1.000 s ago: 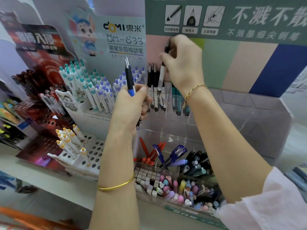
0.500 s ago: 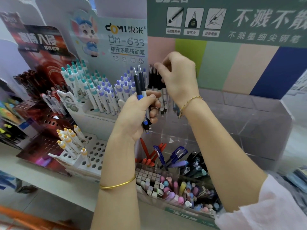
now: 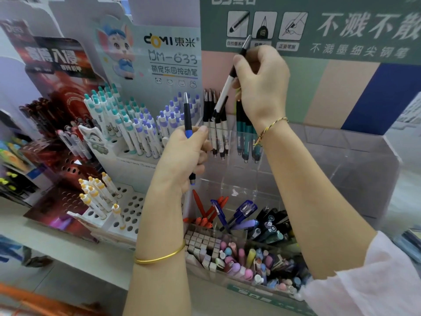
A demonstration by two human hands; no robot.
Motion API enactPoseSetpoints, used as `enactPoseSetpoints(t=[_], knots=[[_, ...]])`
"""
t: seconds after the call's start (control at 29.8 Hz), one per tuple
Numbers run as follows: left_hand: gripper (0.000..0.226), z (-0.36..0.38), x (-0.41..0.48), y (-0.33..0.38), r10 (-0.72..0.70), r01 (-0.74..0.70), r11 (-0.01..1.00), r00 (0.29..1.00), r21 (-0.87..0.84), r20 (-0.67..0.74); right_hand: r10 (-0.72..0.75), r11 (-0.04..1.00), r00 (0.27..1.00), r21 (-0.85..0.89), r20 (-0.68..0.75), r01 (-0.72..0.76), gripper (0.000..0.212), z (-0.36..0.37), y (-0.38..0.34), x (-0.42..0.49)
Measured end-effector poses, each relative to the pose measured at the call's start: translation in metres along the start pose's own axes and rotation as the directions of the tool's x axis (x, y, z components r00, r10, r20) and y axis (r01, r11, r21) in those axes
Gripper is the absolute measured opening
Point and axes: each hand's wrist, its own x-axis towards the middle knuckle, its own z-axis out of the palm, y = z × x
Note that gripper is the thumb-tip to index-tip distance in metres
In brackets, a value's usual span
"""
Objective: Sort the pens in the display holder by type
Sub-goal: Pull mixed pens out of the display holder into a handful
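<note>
My left hand (image 3: 184,156) grips a black pen with a blue band (image 3: 187,115), held upright in front of the display. My right hand (image 3: 262,80) pinches a black-and-white pen (image 3: 224,92), lifted and tilted above a row of like black-and-white pens (image 3: 216,133) standing in the clear acrylic holder (image 3: 341,169). Teal pens (image 3: 245,137) stand just right of that row, partly behind my right wrist. Lower compartments hold red pens (image 3: 205,213), blue capped pens (image 3: 241,210) and dark pens (image 3: 271,222).
A white stand (image 3: 127,153) at the left carries teal-topped and purple-topped pens (image 3: 145,128). Below it, a perforated white stand (image 3: 134,208) holds yellow-topped pens (image 3: 98,195). A front bin (image 3: 246,290) is packed with pastel pens. A red display (image 3: 45,133) is at far left.
My right hand has risen from the row of black-and-white pens, lifting one out and tilting it. My left hand now shows one pen where two showed half a second ago.
</note>
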Motion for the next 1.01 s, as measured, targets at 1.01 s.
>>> enactPoseSetpoints(t=[1.01], knots=[[0.024, 0.009, -0.005, -0.005, 0.039, -0.037, 0.997, 0.998, 0.071, -0.041, -0.082, 0.988, 0.996, -0.13, 0.015, 0.084, 0.016, -0.001, -0.007, -0.001]])
